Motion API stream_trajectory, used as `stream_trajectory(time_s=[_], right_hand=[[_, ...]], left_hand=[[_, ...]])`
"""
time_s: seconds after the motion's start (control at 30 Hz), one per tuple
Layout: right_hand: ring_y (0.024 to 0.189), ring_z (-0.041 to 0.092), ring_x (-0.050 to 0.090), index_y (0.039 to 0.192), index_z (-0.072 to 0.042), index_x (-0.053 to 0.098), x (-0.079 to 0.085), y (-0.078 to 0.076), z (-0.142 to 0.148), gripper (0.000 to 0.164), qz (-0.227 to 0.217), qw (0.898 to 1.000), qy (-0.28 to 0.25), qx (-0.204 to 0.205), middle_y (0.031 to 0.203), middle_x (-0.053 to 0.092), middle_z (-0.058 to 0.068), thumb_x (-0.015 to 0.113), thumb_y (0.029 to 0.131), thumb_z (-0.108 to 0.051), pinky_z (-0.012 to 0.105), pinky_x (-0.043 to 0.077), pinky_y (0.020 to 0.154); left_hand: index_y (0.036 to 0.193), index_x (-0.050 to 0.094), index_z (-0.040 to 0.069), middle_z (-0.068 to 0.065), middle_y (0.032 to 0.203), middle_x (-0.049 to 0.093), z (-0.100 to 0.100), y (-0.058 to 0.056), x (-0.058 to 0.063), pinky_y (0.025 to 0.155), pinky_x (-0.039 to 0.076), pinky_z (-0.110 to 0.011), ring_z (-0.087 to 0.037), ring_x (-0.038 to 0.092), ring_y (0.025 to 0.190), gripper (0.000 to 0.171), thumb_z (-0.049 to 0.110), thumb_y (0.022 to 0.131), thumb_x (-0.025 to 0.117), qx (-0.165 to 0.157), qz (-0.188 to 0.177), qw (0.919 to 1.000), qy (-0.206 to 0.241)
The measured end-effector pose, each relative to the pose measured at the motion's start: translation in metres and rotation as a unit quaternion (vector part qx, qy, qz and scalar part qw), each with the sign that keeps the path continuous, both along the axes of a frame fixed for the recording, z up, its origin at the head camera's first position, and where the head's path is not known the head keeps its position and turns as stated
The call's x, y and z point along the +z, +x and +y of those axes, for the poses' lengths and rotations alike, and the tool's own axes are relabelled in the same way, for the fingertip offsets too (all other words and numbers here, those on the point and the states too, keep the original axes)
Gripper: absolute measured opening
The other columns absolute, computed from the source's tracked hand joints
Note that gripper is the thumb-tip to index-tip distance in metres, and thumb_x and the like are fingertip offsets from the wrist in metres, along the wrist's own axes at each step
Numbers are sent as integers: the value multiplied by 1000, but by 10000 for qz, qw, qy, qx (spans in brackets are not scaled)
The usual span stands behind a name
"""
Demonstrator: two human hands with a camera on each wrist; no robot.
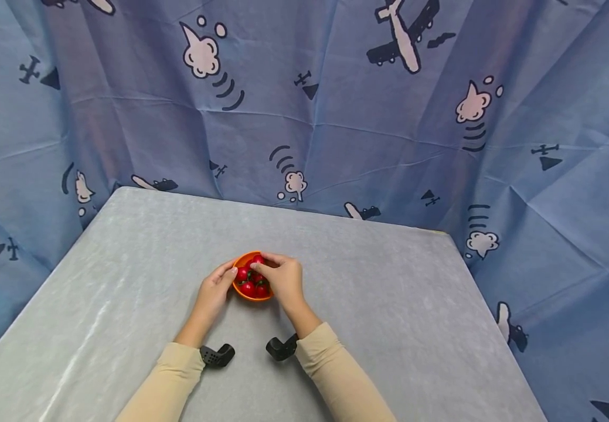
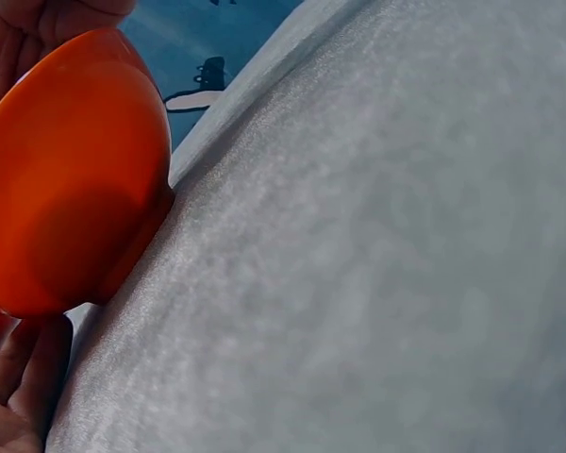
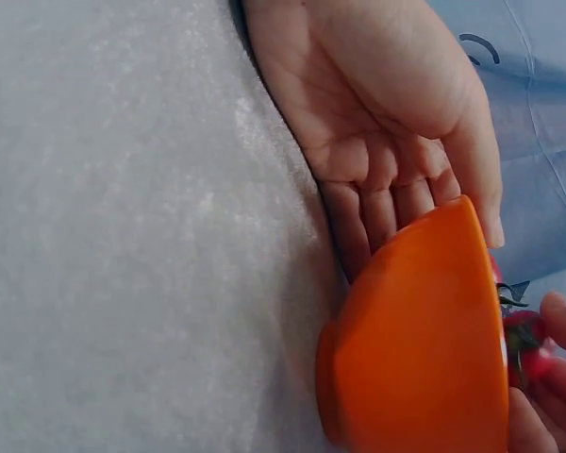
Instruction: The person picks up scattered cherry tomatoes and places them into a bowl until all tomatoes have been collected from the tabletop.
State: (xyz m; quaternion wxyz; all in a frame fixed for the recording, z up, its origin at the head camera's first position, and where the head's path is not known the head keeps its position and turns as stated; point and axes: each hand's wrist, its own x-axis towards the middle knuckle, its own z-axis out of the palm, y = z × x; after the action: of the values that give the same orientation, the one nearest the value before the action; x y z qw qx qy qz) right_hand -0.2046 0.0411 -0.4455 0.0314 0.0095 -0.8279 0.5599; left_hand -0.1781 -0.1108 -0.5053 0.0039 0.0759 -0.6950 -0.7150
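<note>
An orange bowl point(image 1: 240, 291) stands on the table with several small red tomatoes point(image 1: 248, 288) with green stems in it. My left hand point(image 1: 214, 296) holds the bowl at its left side. The right wrist view shows that hand's thumb at the rim of the bowl point(image 3: 420, 330) and its fingers along the outer wall. Over the right part of the bowl, my right hand point(image 1: 285, 281) pinches a tomato point(image 3: 526, 342) between thumb and fingers, at rim height. In the left wrist view, the bowl point(image 2: 85, 179) hides the tomatoes.
A pale grey cloth covers the table point(image 1: 378, 305). Behind it and at both sides hangs a blue curtain point(image 1: 262, 76) printed with airplanes. Black wrist-worn devices point(image 1: 218, 355) jut inward from both wrists, near the table surface.
</note>
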Motion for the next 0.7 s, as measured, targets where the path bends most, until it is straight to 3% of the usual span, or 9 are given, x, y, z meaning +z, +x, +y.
stream_trajectory(time_s=[0.23, 0.4, 0.53, 0.7], right_hand=[[110, 25, 70, 111, -3, 76, -1, 4, 0, 32, -54, 9999, 94, 2, 113, 75, 13, 82, 82, -17, 37, 58, 92], [107, 24, 71, 109, -4, 77, 4, 4, 14, 28, 257, 9992, -174, -252, 110, 76, 12, 79, 85, -20, 35, 59, 90], [101, 25, 73, 103, -4, 79, 8, 2, 42, 23, 556, 9957, -345, -655, 105, 77, 12, 75, 89, -22, 36, 60, 88], [102, 27, 73, 103, 0, 78, 8, 0, 92, 22, 523, 9924, -471, -1014, 105, 76, 16, 67, 94, -16, 32, 60, 88]], left_hand=[[140, 56, 3, -17, 142, 58, 2, 3, -1, 98, 42, -7, -8, 54, 126, 45, 27, 103, 53, 50, 186, 9998, -25], [136, 58, 1, -19, 136, 62, 2, 3, -3, 99, 46, -14, -12, 57, 124, 47, 31, 101, 56, 109, 529, 9985, 1], [140, 56, 4, -16, 143, 57, 0, 0, -4, 97, 43, -8, -17, 51, 133, 47, 32, 103, 53, 13, 212, 9998, 12], [145, 51, 6, -11, 150, 51, -8, 0, -2, 91, 46, -6, 0, 56, 121, 46, 31, 106, 45, -115, -255, 9994, 183]])
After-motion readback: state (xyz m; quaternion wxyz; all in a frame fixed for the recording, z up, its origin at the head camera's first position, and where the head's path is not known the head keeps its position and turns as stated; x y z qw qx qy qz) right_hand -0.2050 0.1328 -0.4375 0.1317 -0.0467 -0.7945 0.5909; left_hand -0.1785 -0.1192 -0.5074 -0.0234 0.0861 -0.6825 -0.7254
